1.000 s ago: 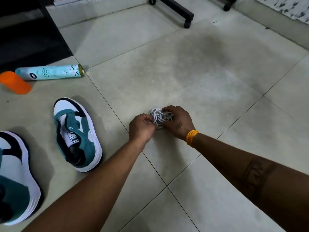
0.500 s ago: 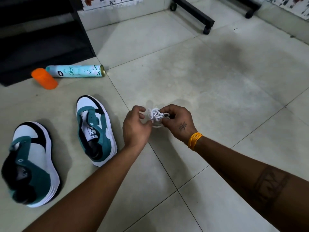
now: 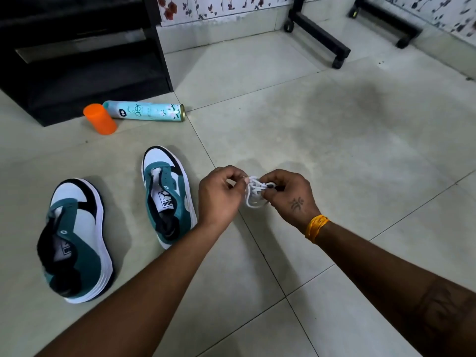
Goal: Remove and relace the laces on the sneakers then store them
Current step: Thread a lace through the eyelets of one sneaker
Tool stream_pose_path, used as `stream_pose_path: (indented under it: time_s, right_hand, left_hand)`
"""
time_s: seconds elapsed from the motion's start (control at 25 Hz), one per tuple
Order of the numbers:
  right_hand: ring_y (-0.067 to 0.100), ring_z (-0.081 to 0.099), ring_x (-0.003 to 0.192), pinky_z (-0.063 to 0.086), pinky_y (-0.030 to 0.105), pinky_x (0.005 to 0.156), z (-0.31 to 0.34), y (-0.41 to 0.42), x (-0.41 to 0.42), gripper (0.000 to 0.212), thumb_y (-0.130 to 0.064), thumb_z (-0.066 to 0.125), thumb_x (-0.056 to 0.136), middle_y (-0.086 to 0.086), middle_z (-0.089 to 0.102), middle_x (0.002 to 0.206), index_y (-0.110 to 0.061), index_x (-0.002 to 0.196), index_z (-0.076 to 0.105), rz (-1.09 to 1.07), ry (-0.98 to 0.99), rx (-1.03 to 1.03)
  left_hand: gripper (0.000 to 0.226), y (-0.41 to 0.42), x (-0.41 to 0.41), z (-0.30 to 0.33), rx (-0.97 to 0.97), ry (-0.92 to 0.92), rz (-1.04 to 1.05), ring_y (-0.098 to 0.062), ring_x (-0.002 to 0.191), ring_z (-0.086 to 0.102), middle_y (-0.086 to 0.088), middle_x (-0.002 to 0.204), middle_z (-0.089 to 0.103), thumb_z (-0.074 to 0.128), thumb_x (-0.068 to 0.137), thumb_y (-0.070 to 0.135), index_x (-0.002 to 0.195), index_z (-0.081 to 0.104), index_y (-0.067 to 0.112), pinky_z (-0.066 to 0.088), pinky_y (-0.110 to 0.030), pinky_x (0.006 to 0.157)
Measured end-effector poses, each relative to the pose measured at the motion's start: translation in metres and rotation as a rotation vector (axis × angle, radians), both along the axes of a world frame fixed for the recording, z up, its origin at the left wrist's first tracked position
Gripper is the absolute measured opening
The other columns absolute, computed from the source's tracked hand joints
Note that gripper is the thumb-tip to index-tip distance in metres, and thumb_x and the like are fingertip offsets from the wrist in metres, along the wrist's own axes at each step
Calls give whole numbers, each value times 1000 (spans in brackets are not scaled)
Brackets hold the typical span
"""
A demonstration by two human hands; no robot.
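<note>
Pinching a tangled white lace [image 3: 253, 193], left hand [image 3: 219, 197] and right hand [image 3: 291, 195] meet above the floor.

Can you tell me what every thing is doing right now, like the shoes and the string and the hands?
left hand: pinches the lace.
right hand: pinches the lace.
white lace: bunched in a tangle between both hands, above the floor.
near sneaker: upright on the floor, no lace in it.
far-left sneaker: tilted on its side, no lace showing.
spray can: lying on its side, cap off.
orange cap: lying beside the can.
</note>
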State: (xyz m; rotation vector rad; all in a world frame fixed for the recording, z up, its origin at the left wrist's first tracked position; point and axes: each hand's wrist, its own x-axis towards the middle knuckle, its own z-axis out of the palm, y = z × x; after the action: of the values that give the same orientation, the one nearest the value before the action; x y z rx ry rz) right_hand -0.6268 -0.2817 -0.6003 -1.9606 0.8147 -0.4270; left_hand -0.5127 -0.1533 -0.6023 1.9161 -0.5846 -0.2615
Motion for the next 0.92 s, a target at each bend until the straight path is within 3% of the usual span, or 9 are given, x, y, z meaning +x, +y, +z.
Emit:
stream_pose_path:
  time_s: [0.12,0.2,0.36,0.44,0.56,0.64,0.72,0.8,0.92]
  right_hand:
    - [19,66,77,52,30,65,-6,-6,-6,8,-13,73,77,-5,71,78,-20,81,76,-4,240,-153]
    - [25,66,79,52,33,67,-6,-6,-8,6,-13,70,79,0,71,79,-18,80,75,-25,352,-137]
    - [20,58,107,45,32,96,6,8,2,27,-18,66,81,-3,64,108,-21,106,74,-1,141,-220]
    - [11,52,111,39,23,98,20,21,16,36,-20,62,78,-10,59,114,-24,113,72,106,23,-228]
    - [2,61,107,46,18,92,38,36,32,21,-9,66,89,-14,70,111,-22,105,72,167,-65,7]
    - [8,71,93,52,22,83,43,36,34,15,-1,63,94,0,78,105,-9,102,73,137,-150,283]
    - [20,68,77,52,28,72,46,33,28,17,3,59,95,13,78,92,-4,104,72,103,-156,450]
    - [30,68,77,55,35,75,52,29,22,19,3,57,96,16,74,87,-2,110,70,116,-147,601]
    - [28,64,70,58,40,73,61,32,27,22,-5,61,97,17,75,94,-7,117,69,246,-84,771]
  left_hand:
    - [10,7,4,16,-111,317,49,-11,62,64,-2,81,74,75,90,13,82,75,20,54,-29,58]
    - [9,12,5,29,-188,422,43,-11,61,65,-8,82,72,73,91,8,84,73,13,52,-28,53]
    - [8,20,4,47,-283,529,-8,-18,62,66,-19,93,74,68,94,1,87,67,5,53,-28,53]
    - [11,21,6,53,-321,572,-39,-20,61,68,-16,95,77,63,97,0,88,62,6,54,-27,53]
    - [11,22,10,62,-369,602,-40,-21,61,68,-10,90,78,59,99,2,91,58,8,56,-29,55]
    - [11,25,17,69,-395,605,1,-21,57,66,-12,84,76,54,100,1,93,56,9,55,-29,54]
    - [13,30,29,73,-395,549,81,-18,52,59,-8,71,68,50,99,0,93,54,10,53,-29,51]
    - [12,35,39,76,-361,492,130,-16,51,56,-6,68,62,49,99,1,94,55,10,53,-30,52]
    - [12,36,41,80,-336,481,60,-18,57,60,-5,70,64,52,98,2,93,58,11,56,-31,58]
